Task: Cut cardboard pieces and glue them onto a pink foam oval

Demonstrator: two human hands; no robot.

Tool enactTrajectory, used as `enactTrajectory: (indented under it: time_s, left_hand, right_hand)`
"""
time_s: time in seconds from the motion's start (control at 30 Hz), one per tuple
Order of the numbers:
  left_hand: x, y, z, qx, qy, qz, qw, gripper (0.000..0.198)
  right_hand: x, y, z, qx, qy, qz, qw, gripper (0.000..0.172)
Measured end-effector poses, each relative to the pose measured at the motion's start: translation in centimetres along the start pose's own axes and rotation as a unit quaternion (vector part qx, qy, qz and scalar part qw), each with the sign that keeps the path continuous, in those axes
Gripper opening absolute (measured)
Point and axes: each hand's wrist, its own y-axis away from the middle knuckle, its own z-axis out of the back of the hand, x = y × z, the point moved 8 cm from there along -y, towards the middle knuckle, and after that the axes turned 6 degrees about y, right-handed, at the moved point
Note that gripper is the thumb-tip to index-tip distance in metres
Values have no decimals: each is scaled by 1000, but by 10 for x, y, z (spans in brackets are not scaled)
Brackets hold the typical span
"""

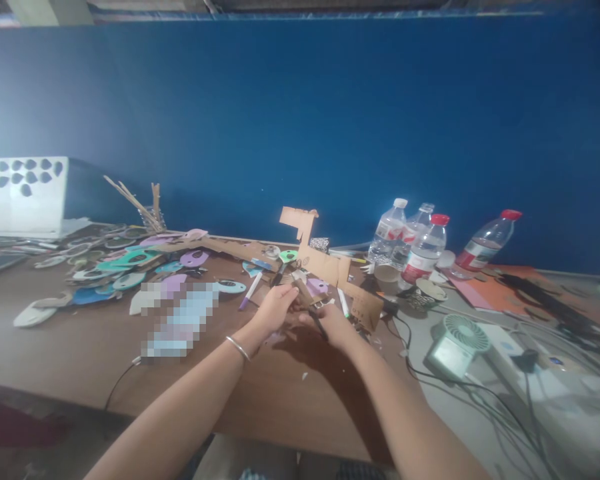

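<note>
Left hand [283, 303] pinches a small cardboard piece [304, 292] and right hand [334, 325] grips a dark tool [319, 323], left of the upright red-capped bottle [424, 252], where larger cardboard [325, 267] looks already notched, the small piece seemingly unfinished

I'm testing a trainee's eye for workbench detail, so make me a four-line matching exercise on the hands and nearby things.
Things
1. Left hand
2. Right hand
3. Small fan
4. White panel

Descriptions
A. pale green
B. at the far left, bearing dark drop-shaped marks
C. has a silver bangle at its wrist
D. holding a dark, slender object

Right pairs: 1-C, 2-D, 3-A, 4-B
</note>
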Motion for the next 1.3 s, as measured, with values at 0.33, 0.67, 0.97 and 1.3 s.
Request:
enactTrajectory:
  time_s: [0.33,0.67,0.97,1.3]
  left_hand:
    - [0,4,-10,27,5,24,999,29]
    - [15,1,-11,15,54,29,998,28]
    - [18,2,-12,17,66,36,997,27]
    - [3,-3,16,-69,-23,0,997,31]
  right_hand:
    - [13,5,1,-5,-6,56,998,43]
    - [12,4,3,-21,13,40,999,35]
    - [7,2,2,-25,6,30,999,36]
    - [4,5,24,-132,-37,33,990,36]
